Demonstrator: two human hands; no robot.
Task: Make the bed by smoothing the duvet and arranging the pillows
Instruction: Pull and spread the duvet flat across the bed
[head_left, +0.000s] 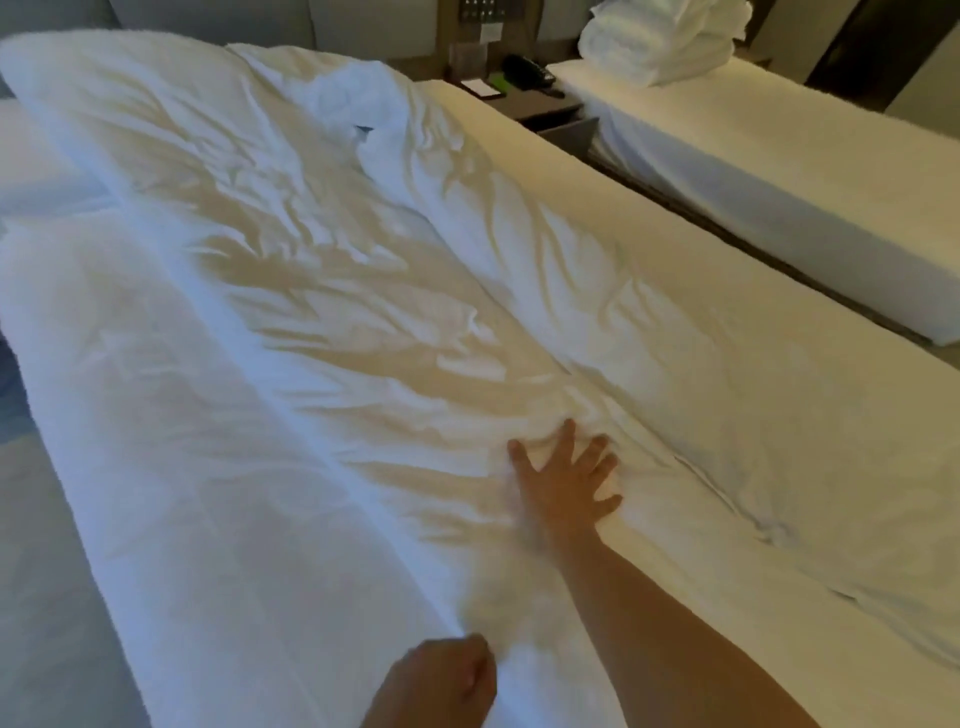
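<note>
Your left hand (441, 675) sits nearest you at the near edge of the bed, curled into a fist with the thumb pressed over the fingers; it appears pinched on the hem of the white duvet (291, 322), though the cloth inside the fist is hidden. Just beyond it and to its right, your right hand (563, 483) lies flat on the duvet with the fingers spread wide apart, palm down, gripping nothing. Creases fan out from under those fingers, and a long fold runs away from the hand to its right, where the cover overlaps a smoother band of the bed (675, 291). Farther ahead of your right hand the duvet stays heavily wrinkled down its middle, ending in a bunched heap at the far end. Well beyond and to the right stand a nightstand (540, 106) with a dark telephone (527, 70), then a second bed (779, 171) carrying a stack of folded white linen (660, 39).
</note>
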